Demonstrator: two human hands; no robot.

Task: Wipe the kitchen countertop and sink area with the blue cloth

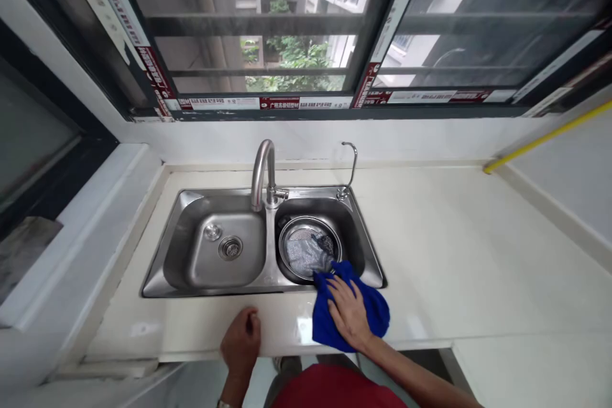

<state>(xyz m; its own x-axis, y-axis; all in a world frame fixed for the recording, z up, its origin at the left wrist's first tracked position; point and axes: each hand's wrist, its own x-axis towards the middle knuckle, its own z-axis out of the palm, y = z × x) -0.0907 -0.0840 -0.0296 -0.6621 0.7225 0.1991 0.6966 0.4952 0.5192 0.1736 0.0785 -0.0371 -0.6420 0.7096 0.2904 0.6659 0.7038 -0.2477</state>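
My right hand lies flat with its fingers spread on a blue cloth. The bunched cloth covers the counter's front strip and laps over the near edge of the sink's right basin. In that basin sits a round steel strainer bowl with a crumpled grey patterned cloth inside. Left of the blue cloth, my left hand is curled into a loose fist at the counter's front edge; nothing shows in it.
A curved steel faucet rises behind the divider, and a thin spout stands at the back right. The left basin holds a drain and a small shiny round piece. White counter extends right toward a yellow pipe.
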